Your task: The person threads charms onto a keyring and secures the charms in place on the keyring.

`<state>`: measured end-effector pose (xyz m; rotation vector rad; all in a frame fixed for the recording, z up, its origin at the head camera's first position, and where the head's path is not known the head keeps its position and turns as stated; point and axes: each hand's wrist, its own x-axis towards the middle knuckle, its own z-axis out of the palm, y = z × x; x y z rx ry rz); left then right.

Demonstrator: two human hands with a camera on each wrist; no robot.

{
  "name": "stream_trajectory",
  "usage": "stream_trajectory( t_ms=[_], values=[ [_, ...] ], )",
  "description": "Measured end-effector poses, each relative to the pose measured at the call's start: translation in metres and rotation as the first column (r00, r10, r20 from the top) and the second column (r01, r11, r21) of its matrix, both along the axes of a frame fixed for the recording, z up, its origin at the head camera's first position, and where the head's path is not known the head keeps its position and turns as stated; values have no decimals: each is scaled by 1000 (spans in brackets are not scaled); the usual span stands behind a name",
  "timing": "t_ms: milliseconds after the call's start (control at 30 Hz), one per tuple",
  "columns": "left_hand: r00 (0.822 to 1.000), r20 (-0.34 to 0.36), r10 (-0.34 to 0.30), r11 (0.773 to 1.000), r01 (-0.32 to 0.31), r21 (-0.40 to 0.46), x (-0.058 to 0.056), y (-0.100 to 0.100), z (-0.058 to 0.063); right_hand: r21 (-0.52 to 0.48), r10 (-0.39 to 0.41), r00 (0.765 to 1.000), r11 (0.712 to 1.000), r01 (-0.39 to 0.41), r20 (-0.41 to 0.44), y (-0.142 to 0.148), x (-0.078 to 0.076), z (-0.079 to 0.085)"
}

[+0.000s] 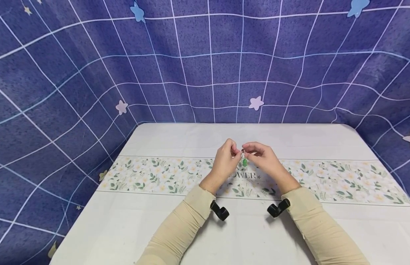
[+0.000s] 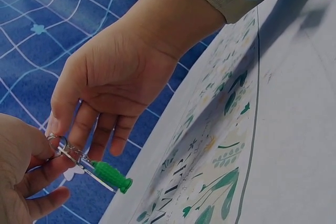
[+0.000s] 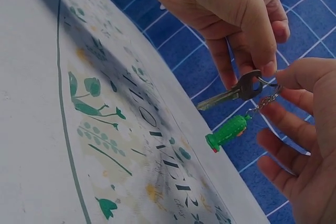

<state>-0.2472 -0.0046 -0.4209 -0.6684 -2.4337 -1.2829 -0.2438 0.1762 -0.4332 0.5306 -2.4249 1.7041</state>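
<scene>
My two hands meet over the table, fingertips close together on a small metal key ring (image 2: 56,141). The left hand (image 1: 225,160) pinches it between thumb and forefinger. From the other side, the right hand (image 1: 265,159) grips the ring with thumb and forefinger, its other fingers loosely spread. A silver key (image 3: 223,98) hangs at the ring, its blade slanting down and away from the fingers. Beside the key, a short chain (image 3: 266,100) carries a bumpy green charm (image 3: 229,131) with a flared end. Fingertips partly hide the ring.
Below the hands lies a white tablecloth (image 1: 125,224) with a floral band (image 1: 337,180) and printed lettering. A blue curtain (image 1: 191,66) with a white grid and stars hangs behind the table. Black wrist cameras (image 1: 220,211) sit on both beige sleeves (image 1: 178,232).
</scene>
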Motion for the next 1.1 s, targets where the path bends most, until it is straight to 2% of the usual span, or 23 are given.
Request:
stream_trajectory(
  t_ms=[133, 367, 533, 767, 1100],
  values=[
    [1000, -6, -6, 1000, 6, 1, -1, 0, 1, 0, -12, 1000, 1000, 12, 4, -3, 2, 5],
    [1000, -14, -4, 1000, 3, -27, 0, 1, 2, 21, -32, 999, 999, 32, 2, -10, 21, 31],
    [1000, -14, -8, 999, 7, -32, 0, 1, 2, 1, -30, 1000, 1000, 30, 6, -11, 24, 34],
    [1000, -10, -15, 999, 15, -38, 0, 0, 1, -14, -19, 1000, 1000, 19, 2, -9, 22, 29],
    [1000, -8, -17, 1000, 17, 5, -1, -1, 2, 11, -4, 1000, 1000, 4, -2, -11, 23, 33]
  ],
)
